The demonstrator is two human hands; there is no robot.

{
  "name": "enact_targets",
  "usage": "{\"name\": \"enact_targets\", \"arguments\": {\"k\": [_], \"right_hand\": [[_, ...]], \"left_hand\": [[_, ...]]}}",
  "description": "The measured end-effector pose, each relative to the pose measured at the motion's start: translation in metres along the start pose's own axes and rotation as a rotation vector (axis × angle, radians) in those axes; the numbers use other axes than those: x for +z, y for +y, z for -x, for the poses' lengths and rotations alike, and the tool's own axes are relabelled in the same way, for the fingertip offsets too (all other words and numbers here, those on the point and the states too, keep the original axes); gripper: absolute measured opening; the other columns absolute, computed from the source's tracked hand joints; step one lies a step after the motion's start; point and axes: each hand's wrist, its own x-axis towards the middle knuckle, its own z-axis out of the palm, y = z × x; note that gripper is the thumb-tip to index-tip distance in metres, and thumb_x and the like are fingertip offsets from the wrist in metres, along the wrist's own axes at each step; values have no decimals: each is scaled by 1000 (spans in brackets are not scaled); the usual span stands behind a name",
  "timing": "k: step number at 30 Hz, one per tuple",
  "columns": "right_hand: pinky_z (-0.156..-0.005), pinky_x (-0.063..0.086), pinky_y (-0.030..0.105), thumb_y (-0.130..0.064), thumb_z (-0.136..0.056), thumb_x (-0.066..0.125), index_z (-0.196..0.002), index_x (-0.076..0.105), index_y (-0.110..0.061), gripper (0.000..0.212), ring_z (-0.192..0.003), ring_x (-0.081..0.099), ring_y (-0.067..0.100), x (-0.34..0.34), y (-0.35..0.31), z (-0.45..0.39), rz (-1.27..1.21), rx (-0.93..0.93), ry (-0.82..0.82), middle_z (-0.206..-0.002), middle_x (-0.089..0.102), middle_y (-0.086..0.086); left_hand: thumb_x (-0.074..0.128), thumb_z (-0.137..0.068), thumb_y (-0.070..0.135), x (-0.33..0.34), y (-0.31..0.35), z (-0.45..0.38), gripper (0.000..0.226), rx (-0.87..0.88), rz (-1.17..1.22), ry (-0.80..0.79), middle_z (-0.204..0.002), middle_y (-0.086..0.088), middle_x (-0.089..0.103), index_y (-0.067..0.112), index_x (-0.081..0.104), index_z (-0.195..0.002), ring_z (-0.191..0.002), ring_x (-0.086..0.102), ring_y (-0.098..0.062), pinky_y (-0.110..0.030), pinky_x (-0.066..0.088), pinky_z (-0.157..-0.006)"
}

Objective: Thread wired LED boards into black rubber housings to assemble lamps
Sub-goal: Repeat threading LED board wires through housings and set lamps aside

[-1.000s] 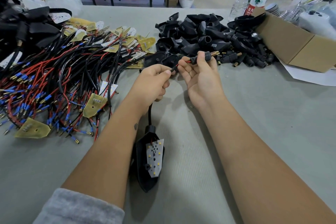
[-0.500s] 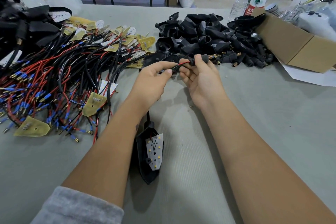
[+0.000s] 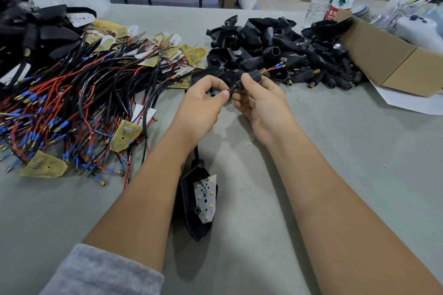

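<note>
Left hand (image 3: 203, 105) fingertips pinch black cable (image 3: 232, 89); right hand (image 3: 262, 100) fingers curl round ribbed black stem (image 3: 250, 76), wire tips (image 3: 279, 66) protruding just beyond fingertips

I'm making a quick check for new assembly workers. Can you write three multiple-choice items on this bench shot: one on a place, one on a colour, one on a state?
1. Where does the pile of empty black housings lie?
A. Beyond the hands, beside the cardboard box
B. In the person's lap
C. Under the wire heap

2. What colour are the sleeves on the wire ends in the wire heap?
A. Green
B. Blue
C. White

3. What is the state of the lamp housing between the forearms?
A. Empty
B. Closed with a lid
C. Open, with the LED board lying in it

Answers:
1. A, the pile sits past the left hand and right hand, touching the box.
2. B, blue sleeves show all through the heap.
3. C, the white board shows inside the open shell.
</note>
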Motion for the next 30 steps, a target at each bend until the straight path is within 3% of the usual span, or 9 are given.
{"name": "enact_targets", "arguments": {"k": [8, 19, 24, 30], "right_hand": [[-57, 51, 21, -13, -95, 62, -96, 57, -6, 9, -58, 56, 11, 0, -1, 1, -28, 20, 10, -76, 62, 9], [-71, 55, 24, 1, -95, 55, -92, 57, -10, 11, -69, 61, 14, -1, 1, 1, -59, -17, -65, -82, 65, 8], [-65, 53, 22, -4, -94, 60, -89, 59, -11, 8, -64, 57, 13, 0, 0, 3, 2, -20, -64, -79, 62, 7], [-77, 53, 25, 6, -92, 56, -92, 58, -11, 17, -73, 59, 14, 0, -1, 6, -25, -54, -116, -90, 64, 9]], "left_hand": [[52, -98, 13, 0, 1, 1, 20, 6, 4, 9, -53, 1, 32, 24, 57, -82, -41, 22, -12, -20, 18, -40], [53, -97, 12, -1, -3, -2, 19, -33, -4, 88, -51, 3, 39, 21, 56, -81, -36, 28, -7, -16, 22, -37], [52, -96, 15, -1, -4, -4, 17, -48, -4, 99, -45, 11, 39, 22, 55, -81, -35, 30, -7, -16, 23, -36], [52, -97, 17, -1, -4, -4, 15, -74, -4, 124, -52, 6, 41, 21, 55, -84, -37, 30, -7, -17, 24, -37]]}}
